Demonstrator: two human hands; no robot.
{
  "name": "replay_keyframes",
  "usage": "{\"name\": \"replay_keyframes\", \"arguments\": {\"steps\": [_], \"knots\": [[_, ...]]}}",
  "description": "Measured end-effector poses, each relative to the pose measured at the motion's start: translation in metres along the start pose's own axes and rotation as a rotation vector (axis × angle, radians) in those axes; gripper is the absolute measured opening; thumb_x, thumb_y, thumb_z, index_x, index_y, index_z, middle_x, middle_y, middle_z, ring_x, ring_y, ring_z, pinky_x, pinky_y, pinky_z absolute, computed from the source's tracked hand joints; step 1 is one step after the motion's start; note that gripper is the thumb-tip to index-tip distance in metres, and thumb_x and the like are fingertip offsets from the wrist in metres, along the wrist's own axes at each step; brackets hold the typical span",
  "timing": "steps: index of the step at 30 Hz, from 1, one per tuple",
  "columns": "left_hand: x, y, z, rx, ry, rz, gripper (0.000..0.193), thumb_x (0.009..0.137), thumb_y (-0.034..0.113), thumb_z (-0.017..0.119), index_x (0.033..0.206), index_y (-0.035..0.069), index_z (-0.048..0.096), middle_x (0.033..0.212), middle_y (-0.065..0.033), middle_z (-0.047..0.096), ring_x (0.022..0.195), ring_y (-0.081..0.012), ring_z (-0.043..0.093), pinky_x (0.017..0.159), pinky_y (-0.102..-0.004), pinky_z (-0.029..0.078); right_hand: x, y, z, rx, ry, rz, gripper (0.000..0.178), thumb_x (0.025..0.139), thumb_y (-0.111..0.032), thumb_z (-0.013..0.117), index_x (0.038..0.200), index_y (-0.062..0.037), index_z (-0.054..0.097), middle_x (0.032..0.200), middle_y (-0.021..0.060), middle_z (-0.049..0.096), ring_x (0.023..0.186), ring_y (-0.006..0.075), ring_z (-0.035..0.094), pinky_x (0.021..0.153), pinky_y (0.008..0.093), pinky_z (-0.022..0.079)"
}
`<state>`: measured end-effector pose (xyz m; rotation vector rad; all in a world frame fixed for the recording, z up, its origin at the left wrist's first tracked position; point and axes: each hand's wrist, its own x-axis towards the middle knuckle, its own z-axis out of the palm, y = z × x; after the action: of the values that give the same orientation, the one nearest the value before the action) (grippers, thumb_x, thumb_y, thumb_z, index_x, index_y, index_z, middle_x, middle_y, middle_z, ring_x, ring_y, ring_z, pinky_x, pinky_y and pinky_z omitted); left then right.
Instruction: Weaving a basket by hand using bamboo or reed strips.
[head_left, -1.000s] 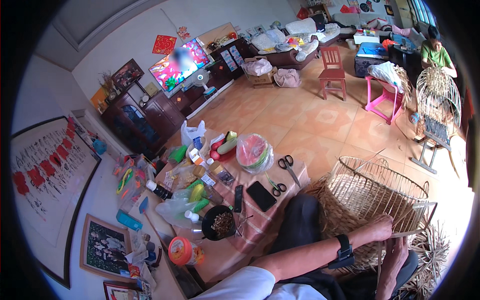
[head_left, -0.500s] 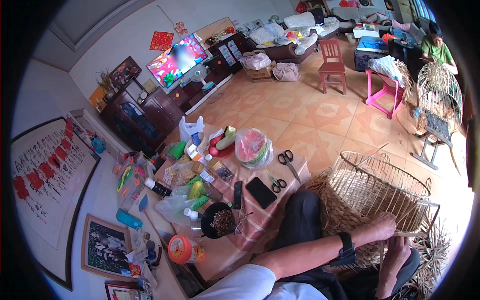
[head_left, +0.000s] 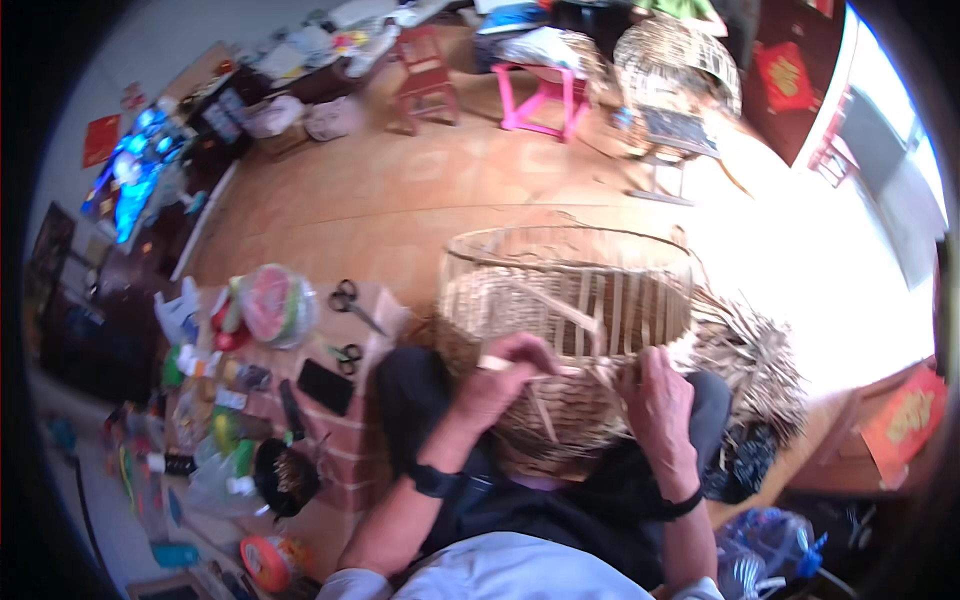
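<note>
A round basket (head_left: 590,415) sits between my knees, with woven straw low down and bare upright stakes rising to a thin hoop. My left hand (head_left: 505,380) is at its near left side, fingers curled and slightly blurred; what they hold, if anything, is unclear. A loose straw strip (head_left: 541,412) hangs just beneath those fingertips. My right hand (head_left: 657,400) is closed at the near right wall, pinching a straw strand (head_left: 605,377) against the weave. Another flat strip (head_left: 550,303) slants across the basket's opening.
Loose straw (head_left: 755,360) lies right of the basket. On the cloth-covered table (head_left: 350,455) at left are scissors (head_left: 355,305), a phone (head_left: 325,385), a dark bowl (head_left: 287,478) and wrapped watermelon (head_left: 277,305). A pink stool (head_left: 545,100) and another basket (head_left: 680,60) stand farther off.
The view has swung right, bringing the basket to the middle. My hands, close together before at the basket's near side, are now apart, the left one left of the right.
</note>
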<state>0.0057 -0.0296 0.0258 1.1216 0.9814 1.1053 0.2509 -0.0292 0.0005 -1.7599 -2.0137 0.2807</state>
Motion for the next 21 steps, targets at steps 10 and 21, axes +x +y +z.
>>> {"name": "replay_keyframes", "arguments": {"steps": [10, 21], "knots": [[-0.021, -0.010, -0.044, -0.157, -0.062, -0.020, 0.032, 0.083, 0.002, 0.063, 0.115, 0.002, 0.063, 0.082, -0.0071, 0.067, 0.071, -0.0153, 0.064, 0.073, -0.0301, 0.055, -0.022, 0.109, -0.027, -0.243, 0.235, 0.168, 0.009, 0.091, -0.009, 0.059, 0.093, -0.0043, 0.052, 0.090, 0.0185, 0.059, 0.073, 0.0411, 0.063, 0.060, 0.0507, 0.050], [0.029, -0.014, 0.037, 1.184, 0.104, 0.652, 0.009, 0.081, 0.011, 0.074, 0.082, 0.002, 0.071, 0.096, -0.0105, 0.065, 0.095, -0.0278, 0.066, 0.071, -0.0368, 0.055, -0.033, 0.249, 0.005, -0.258, 0.290, 0.336, 0.012, 0.093, -0.012, 0.054, 0.100, -0.0043, 0.060, 0.096, 0.0191, 0.066, 0.088, 0.0401, 0.066, 0.074, 0.0501, 0.052]]}}
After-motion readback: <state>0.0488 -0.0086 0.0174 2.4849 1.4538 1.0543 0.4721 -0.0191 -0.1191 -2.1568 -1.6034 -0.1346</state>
